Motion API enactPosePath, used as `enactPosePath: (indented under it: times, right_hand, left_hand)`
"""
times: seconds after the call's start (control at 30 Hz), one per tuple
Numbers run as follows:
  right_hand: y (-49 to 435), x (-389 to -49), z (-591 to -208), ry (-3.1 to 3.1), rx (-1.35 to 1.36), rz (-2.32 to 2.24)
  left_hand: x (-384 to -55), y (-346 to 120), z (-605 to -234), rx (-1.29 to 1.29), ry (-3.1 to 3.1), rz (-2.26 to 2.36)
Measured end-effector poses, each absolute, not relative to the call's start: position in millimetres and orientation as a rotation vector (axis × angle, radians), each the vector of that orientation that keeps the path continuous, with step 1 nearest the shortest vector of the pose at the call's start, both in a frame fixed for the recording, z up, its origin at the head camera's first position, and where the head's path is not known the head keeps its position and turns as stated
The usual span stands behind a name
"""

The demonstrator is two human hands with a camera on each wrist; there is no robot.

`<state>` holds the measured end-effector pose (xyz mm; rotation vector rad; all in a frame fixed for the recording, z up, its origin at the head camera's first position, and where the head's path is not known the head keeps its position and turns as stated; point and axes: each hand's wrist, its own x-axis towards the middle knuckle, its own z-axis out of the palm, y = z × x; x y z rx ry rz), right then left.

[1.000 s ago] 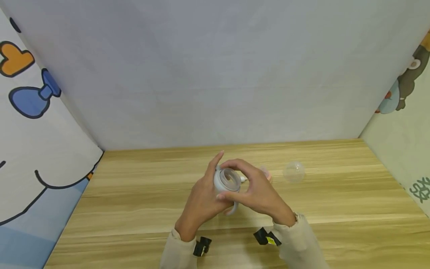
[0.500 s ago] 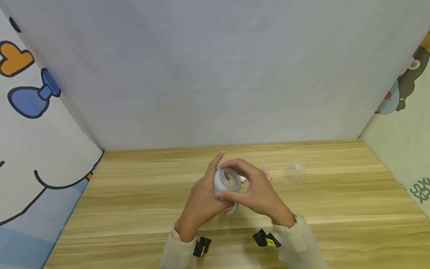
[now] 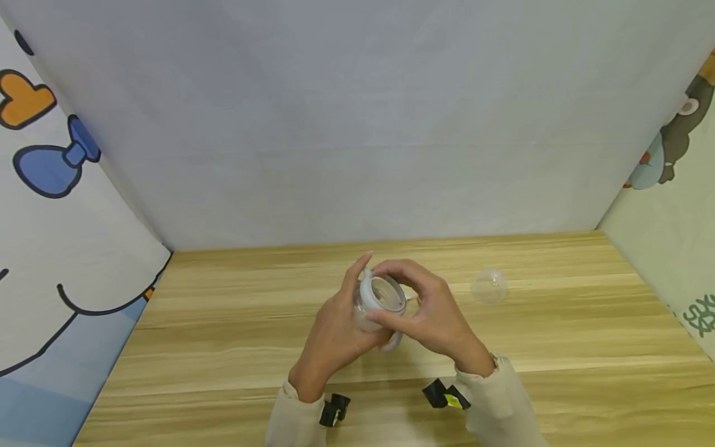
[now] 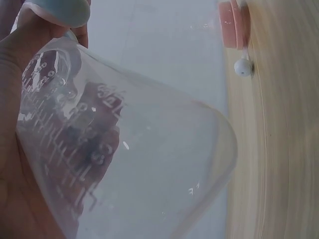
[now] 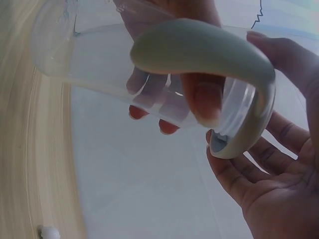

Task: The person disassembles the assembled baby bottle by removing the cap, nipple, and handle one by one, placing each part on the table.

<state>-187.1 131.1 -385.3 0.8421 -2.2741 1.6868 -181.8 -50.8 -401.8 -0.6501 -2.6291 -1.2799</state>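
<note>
My left hand grips a clear baby bottle round its body. Raised measuring marks run along the bottle's wall, and its open mouth faces up in the head view. A pale grey ring with two curved handles sits at the neck, where clear threads show inside it in the right wrist view. Thumb and fingers of my right hand hold this ring from the right. In the left wrist view, one rounded handle end shows at the top left.
A clear dome cap stands on the wooden table to the right. Beyond the bottle lie a pink collar and a small white ball. Grey-white cloth hangs behind the table, with printed cloth at both sides.
The handle ring has shifted up and right along the bottle, showing more clear body beneath it. My right hand has moved slightly right, covering the pink collar in the head view.
</note>
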Motion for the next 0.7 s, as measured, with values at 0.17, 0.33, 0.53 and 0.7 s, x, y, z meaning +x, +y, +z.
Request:
enactPosePath:
  times: [0.17, 0.33, 0.53, 0.7]
  right_hand:
    - [134.3, -186.6, -384.1, -2.246, 0.839, 1.736]
    - [136.0, -187.5, -383.9, -2.217, 0.858, 1.785]
    - [138.5, -188.0, -384.7, -2.227, 0.839, 1.767]
    - [142.3, -188.9, -384.8, -2.233, 0.79, 1.74]
  left_hand:
    - [-182.5, -51.0, -402.7, -0.651, -2.618, -1.266]
    - [-183.5, -51.9, -403.2, -0.66, -2.591, -1.241]
    - [-182.9, -51.8, -403.6, -0.655, -2.598, -1.243]
    - [-182.8, -52.5, -402.8, -0.612, -2.614, -1.253]
